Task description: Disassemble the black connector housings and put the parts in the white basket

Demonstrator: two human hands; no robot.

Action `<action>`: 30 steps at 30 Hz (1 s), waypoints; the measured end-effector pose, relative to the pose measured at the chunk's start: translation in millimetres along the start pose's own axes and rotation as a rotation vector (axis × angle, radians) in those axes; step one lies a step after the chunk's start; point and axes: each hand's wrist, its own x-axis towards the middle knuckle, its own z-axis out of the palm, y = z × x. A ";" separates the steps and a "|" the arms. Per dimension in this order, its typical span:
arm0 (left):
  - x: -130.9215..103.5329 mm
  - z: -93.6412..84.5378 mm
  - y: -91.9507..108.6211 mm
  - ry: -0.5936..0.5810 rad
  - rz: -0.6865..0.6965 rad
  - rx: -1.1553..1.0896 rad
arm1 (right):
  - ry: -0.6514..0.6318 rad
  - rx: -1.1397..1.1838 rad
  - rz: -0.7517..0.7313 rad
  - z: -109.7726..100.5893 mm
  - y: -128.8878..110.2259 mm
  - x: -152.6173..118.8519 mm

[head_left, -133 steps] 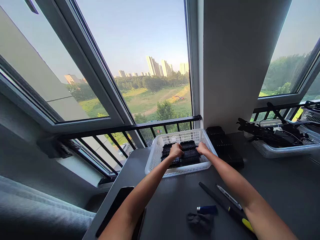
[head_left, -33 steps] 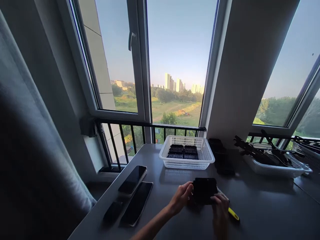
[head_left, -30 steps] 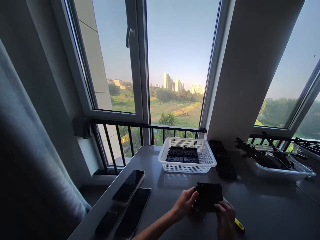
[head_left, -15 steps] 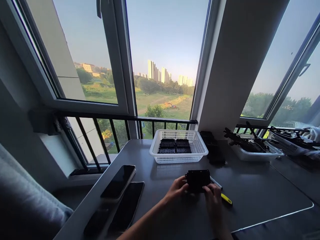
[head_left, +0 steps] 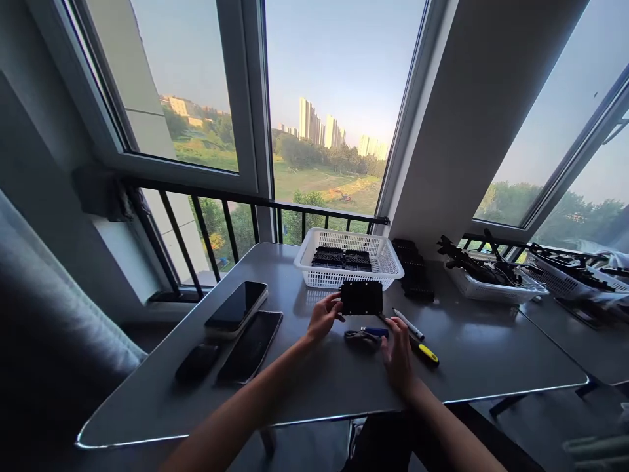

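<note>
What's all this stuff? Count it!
Flat part: 1, black, held
Basket: 1, white, back
Pieces: several, black, inside basket
Stack: 1, black, basket's right
Containers: 2 visible, whitish, far right
Phones: 2, black, left
Rounded object: 1, black, left
Cord: 1, dark, centre
Small object: 1, blue, by cord
Pen: 1, white, cord's right
Tool: 1, yellow-black, by pen
Table: 1, grey, underneath
Railing: 1, black, behind
Window frames: several, grey, behind
Curtain: 1, greyish, far left
Left hand: 1, bare, holding part
Right hand: 1, bare, near part

Black plate (head_left: 361,298) in left grip (head_left: 323,317)
</note>
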 end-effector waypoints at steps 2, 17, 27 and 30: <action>1.1 -2.6 0.9 0.028 0.004 -0.001 | -0.035 0.015 0.009 0.2 1.3 -0.1; -1.0 -4.9 -5.0 0.081 -0.040 0.025 | -0.168 -0.149 0.299 -25.9 28.7 27.1; -2.6 -3.7 -11.3 0.129 -0.041 0.094 | -0.634 -0.057 0.101 -13.6 16.7 44.7; -3.2 -2.9 -12.3 0.126 -0.034 0.105 | -0.688 -0.074 0.078 -8.3 11.9 44.6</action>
